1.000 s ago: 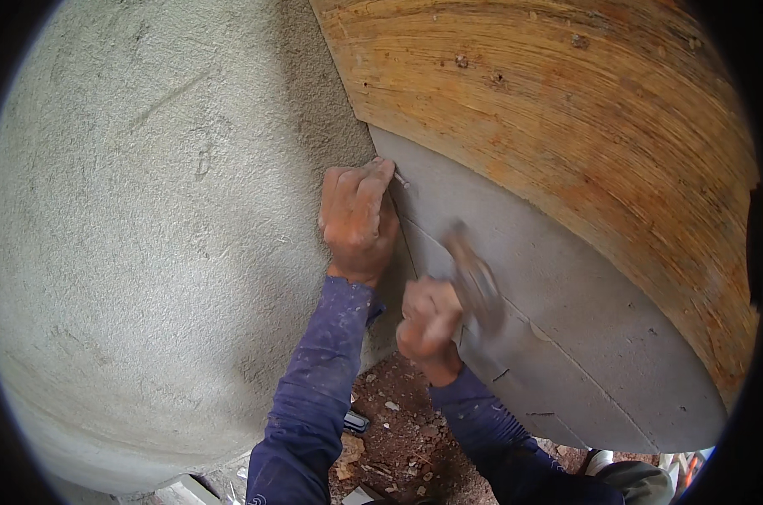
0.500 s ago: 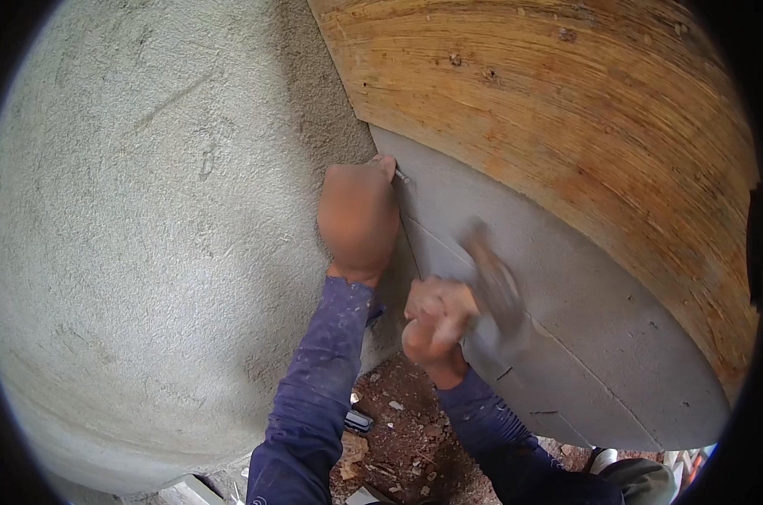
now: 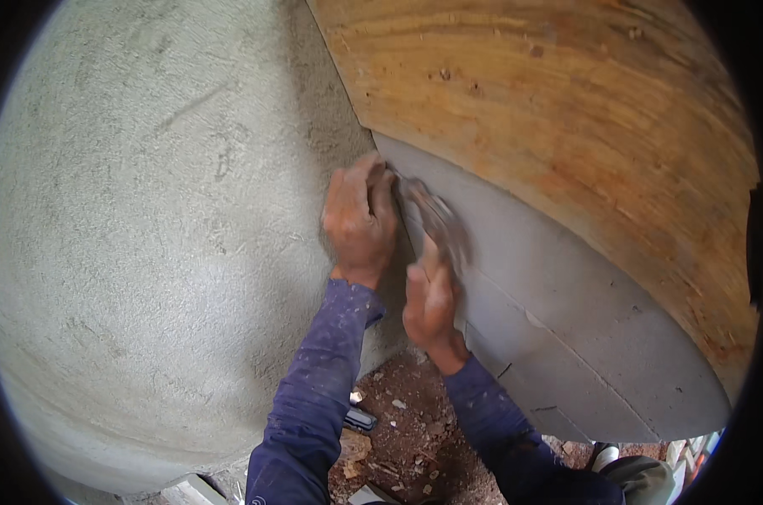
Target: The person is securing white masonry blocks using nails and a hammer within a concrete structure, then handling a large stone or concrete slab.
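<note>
My left hand (image 3: 360,220) is closed in a pinch at the corner where a rough plastered wall (image 3: 162,236) meets a smooth grey panel (image 3: 558,295). Between its fingertips is a thin nail, mostly hidden now. Lower and to the right, my right hand (image 3: 432,303) grips a hammer (image 3: 439,220) by the handle. Motion blurs the hammer's head, which is right beside the left fingertips; whether it touches the nail I cannot tell.
A wooden board (image 3: 525,93) with visible grain covers the upper part of the grey panel. Below, the reddish ground (image 3: 407,429) holds rubble and a small dark object (image 3: 360,419). Part of a shoe (image 3: 605,457) shows at the lower right.
My right hand has swung the hammer up and left, from over the grey panel to beside the left fingertips. The left hand stays at the corner.
</note>
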Motion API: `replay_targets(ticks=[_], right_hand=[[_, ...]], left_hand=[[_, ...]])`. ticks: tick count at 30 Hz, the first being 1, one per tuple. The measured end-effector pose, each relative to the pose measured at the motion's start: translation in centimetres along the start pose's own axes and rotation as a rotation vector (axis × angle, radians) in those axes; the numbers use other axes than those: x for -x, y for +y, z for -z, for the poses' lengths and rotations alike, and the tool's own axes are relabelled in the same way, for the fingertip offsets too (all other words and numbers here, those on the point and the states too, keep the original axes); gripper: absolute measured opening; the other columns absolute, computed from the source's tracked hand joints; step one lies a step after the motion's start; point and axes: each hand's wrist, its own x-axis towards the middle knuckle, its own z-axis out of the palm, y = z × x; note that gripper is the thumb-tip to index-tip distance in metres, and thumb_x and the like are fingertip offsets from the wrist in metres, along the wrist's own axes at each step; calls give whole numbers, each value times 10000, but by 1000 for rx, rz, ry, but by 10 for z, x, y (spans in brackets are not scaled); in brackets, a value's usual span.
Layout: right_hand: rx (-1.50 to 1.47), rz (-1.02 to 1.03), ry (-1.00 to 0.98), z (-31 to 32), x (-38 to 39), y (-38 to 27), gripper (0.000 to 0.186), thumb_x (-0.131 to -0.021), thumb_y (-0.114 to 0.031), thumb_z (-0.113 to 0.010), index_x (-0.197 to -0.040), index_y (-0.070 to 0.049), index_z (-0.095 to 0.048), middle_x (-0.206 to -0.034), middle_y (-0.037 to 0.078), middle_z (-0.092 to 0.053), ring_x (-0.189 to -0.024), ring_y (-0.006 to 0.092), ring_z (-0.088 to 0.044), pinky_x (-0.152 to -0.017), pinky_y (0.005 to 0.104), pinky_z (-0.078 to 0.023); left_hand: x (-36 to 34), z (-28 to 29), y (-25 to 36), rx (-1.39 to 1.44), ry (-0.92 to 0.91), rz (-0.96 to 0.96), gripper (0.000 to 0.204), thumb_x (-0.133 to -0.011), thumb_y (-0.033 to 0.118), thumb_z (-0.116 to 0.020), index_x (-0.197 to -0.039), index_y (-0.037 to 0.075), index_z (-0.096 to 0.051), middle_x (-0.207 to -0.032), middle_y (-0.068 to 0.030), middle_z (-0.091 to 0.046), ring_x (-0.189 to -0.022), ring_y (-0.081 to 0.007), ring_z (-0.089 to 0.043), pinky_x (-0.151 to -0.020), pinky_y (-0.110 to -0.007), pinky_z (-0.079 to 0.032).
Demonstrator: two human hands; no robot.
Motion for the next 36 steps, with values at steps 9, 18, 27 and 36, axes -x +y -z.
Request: replay_targets(ticks=[9, 18, 27, 36], right_hand=[[66, 88, 83, -13, 2, 12, 190, -1046, -189, -450, -986, -10, -475, -750, 68, -472, -599, 148, -431, -584, 300, -396], [1, -57, -13, -6, 6, 12, 351, -1041, -215, -456, -1218, 76, -542, -901, 162, -595, -770, 271, -574, -742, 393, -475], [-20, -60, -88, 4, 19, 15, 426, -1022, -159, -481, -1347, 116, -477, -905, 163, -607, -781, 300, -589, -758, 387, -494], [-36, -66, -75, 5, 14, 13, 343, -992, -105, -493, -1237, 129, -546, -1223, 327, -599, -1058, 453, -613, -894, 458, -473]], left_hand=[[1, 7, -14, 33, -69, -191, 288, -758, -119, -668, -1000, 29, -716, -944, -102, -727, -838, -278, -681, -743, -353, -554], [6, 8, -18, 10, -108, -202, 324, -746, -124, -653, -1034, 14, -711, -983, -123, -719, -866, -292, -671, -758, -367, -553], [5, 8, -19, -1, -131, -220, 397, -723, -128, -606, -1089, -5, -697, -1014, -132, -694, -892, -306, -646, -788, -384, -549], [7, 7, -19, -16, -163, -232, 434, -703, -123, -599, -1110, 0, -691, -1037, -130, -683, -912, -310, -634, -798, -389, -546]])
